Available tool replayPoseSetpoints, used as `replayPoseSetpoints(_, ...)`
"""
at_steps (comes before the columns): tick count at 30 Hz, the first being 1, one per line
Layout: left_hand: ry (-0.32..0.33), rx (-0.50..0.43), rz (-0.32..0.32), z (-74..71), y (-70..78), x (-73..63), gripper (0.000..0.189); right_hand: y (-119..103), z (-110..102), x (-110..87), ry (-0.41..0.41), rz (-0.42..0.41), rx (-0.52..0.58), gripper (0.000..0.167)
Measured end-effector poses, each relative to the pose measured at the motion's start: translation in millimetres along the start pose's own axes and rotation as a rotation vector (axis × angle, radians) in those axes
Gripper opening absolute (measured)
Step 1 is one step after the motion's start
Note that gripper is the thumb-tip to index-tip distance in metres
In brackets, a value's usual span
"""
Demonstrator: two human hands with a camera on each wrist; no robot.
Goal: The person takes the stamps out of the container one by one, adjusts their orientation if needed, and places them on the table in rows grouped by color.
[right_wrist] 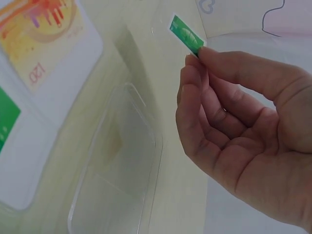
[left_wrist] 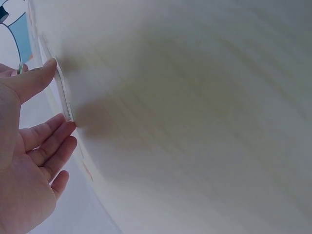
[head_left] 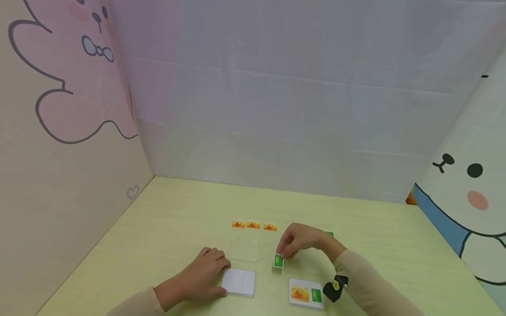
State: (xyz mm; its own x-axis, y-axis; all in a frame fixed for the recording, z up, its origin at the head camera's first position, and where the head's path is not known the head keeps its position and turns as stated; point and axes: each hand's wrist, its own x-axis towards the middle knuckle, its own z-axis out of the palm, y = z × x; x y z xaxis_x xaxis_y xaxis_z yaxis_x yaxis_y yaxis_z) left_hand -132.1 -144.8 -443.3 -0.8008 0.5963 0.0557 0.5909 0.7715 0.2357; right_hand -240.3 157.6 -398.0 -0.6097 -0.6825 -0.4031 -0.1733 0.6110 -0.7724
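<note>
In the head view my right hand (head_left: 299, 240) pinches a small green stamp (head_left: 278, 261) between thumb and fingertips, holding it by its edge above the table. The right wrist view shows that green stamp (right_wrist: 186, 35) tilted at the fingertips. My left hand (head_left: 203, 276) holds a blank white card case (head_left: 239, 281) at its left edge, thumb at the near corner and fingers at the far one. In the left wrist view the clear case (left_wrist: 63, 92) appears edge-on between thumb and fingers.
A similar case (head_left: 306, 293) at the near right bears an orange stamp and a green one. Three orange stamps (head_left: 254, 224) lie in a row farther back. A clear lid (head_left: 243, 249) lies mid-table; another clear lid (right_wrist: 117, 170) shows below the right hand. Another green piece (head_left: 330, 234) peeks beyond the right arm.
</note>
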Motion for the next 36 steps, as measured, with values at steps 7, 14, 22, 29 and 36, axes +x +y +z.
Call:
replayPoseSetpoints(7,-0.011,0.002,-0.005,0.2,-0.2,1.0,0.049,0,-2,-2.4,0.016,0.019,-0.015,0.011)
replayPoseSetpoints(14,-0.006,0.007,-0.009,1.7,-1.5,0.4,0.049,-2,-6,-6.5,0.023,0.034,-0.016,0.012)
replayPoseSetpoints(22,0.001,0.004,-0.012,1.8,-0.6,-0.1,0.049,-2,-6,-10.5,0.016,0.027,-0.002,0.014)
replayPoseSetpoints(29,0.004,0.007,-0.007,0.5,0.1,0.1,0.049,-2,-7,-9.5,0.022,0.039,-0.012,0.013)
replayPoseSetpoints(36,-0.001,0.011,-0.006,1.9,-0.7,1.0,0.049,0,-9,-8.4,0.042,0.058,-0.010,0.010)
